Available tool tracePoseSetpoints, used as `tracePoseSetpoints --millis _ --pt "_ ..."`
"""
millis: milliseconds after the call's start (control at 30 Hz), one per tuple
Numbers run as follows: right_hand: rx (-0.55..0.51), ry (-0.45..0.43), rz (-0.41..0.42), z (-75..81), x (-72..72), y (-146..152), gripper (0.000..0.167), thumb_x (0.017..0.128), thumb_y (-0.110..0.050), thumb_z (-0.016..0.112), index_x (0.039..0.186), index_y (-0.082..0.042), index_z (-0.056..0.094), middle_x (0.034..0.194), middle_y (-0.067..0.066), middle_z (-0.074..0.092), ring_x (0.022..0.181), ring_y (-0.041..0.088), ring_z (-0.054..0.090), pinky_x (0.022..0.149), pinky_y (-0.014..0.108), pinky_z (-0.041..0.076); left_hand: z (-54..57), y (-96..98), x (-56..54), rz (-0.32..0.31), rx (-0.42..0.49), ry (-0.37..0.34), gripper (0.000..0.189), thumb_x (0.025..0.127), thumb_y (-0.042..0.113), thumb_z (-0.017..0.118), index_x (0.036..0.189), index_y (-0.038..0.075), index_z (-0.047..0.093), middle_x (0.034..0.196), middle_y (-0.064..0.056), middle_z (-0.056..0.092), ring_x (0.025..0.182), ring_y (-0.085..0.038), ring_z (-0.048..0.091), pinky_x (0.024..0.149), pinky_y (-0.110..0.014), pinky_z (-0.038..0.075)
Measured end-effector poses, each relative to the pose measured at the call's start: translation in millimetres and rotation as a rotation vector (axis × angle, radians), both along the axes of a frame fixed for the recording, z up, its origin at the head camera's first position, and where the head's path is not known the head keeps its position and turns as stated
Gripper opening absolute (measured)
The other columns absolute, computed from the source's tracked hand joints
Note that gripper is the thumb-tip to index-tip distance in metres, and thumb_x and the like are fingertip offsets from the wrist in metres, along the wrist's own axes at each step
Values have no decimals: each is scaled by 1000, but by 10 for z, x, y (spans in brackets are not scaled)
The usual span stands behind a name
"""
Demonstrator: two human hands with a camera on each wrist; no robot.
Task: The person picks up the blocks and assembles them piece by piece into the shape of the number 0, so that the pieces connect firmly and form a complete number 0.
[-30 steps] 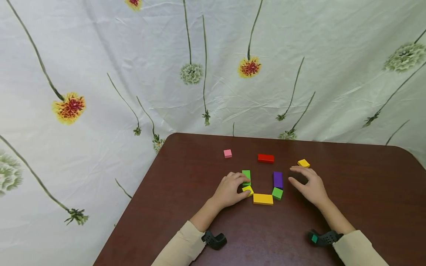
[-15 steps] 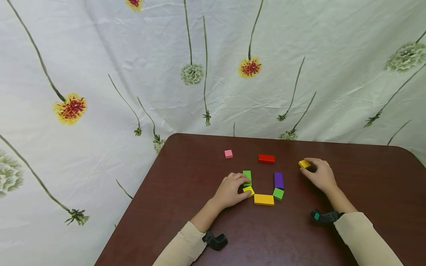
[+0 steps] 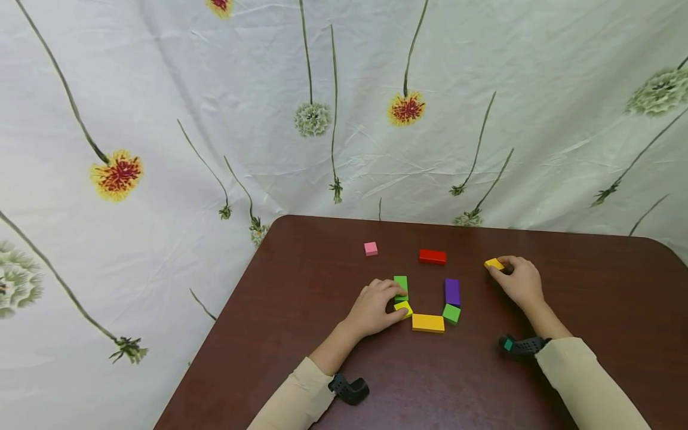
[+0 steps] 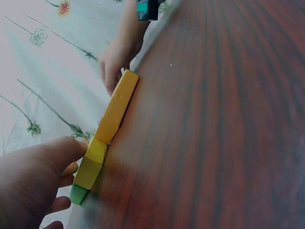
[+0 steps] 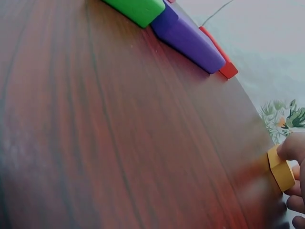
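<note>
My left hand (image 3: 373, 307) reaches over the left side of a block outline. Its thumb touches the yellow block (image 3: 402, 309), and its index finger lies over the long green block (image 3: 399, 282). An orange rectangular block (image 3: 428, 323) runs along the near side, also seen in the left wrist view. At the outline's right stand a small green block (image 3: 452, 313) and a purple block (image 3: 452, 292). Farther right, my right hand (image 3: 520, 279) pinches a small yellow-orange block (image 5: 281, 168) between thumb and fingers, close over the table.
A red block (image 3: 432, 257) lies beyond the outline, and a pink block (image 3: 371, 248) sits at the far left. The dark brown table (image 3: 430, 382) ends at a flowered white cloth (image 3: 242, 89) hanging behind and on the left.
My right hand has moved right and away from me to the yellow-orange block and now pinches it. My left hand stays at the yellow and green blocks.
</note>
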State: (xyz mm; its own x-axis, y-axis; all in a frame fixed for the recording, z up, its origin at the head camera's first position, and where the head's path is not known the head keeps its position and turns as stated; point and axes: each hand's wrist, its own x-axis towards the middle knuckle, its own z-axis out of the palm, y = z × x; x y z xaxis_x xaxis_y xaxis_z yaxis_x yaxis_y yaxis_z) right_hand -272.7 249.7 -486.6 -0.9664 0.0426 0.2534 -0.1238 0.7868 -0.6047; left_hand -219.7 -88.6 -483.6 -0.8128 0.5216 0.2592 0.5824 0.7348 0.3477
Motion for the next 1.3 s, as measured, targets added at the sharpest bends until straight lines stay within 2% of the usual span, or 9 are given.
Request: tracePoseSetpoints --millis 300,500,733,900,1300 --pt "-17 12 -60 -4 0 -58 43 90 -21 67 114 14 62 101 28 60 90 42 56 76 51 45 -20 0 -11 -1 2 -1 32 91 34 68 118 17 68 120 0 62 105 -19 52 87 -35 44" --pt "-64 29 -85 1 28 -207 42 88 -20 68 114 13 63 101 28 61 92 41 58 76 50 46 -17 -2 -8 -5 3 0 32 91 33 68 118 16 69 121 -1 62 105 -19 53 87 -35 44" --pt "-152 59 -81 39 62 -490 40 87 -20 70 112 10 65 101 24 62 91 38 60 73 42 47 -19 -1 -9 -1 -7 2 32 91 33 68 118 17 68 121 0 62 105 -19 52 87 -35 44" --pt "-179 44 -63 40 73 -672 38 87 -20 71 111 9 67 99 22 62 91 36 60 72 39 47 -16 -5 -9 -1 -4 0 31 91 33 68 117 17 69 121 0 62 105 -19 52 87 -35 44" --pt "-163 -9 -31 20 82 -930 38 87 -22 72 110 8 67 97 20 62 90 34 59 76 44 50 -30 -7 -16 -2 0 10 31 90 34 68 117 17 69 120 0 62 105 -19 53 86 -35 44"
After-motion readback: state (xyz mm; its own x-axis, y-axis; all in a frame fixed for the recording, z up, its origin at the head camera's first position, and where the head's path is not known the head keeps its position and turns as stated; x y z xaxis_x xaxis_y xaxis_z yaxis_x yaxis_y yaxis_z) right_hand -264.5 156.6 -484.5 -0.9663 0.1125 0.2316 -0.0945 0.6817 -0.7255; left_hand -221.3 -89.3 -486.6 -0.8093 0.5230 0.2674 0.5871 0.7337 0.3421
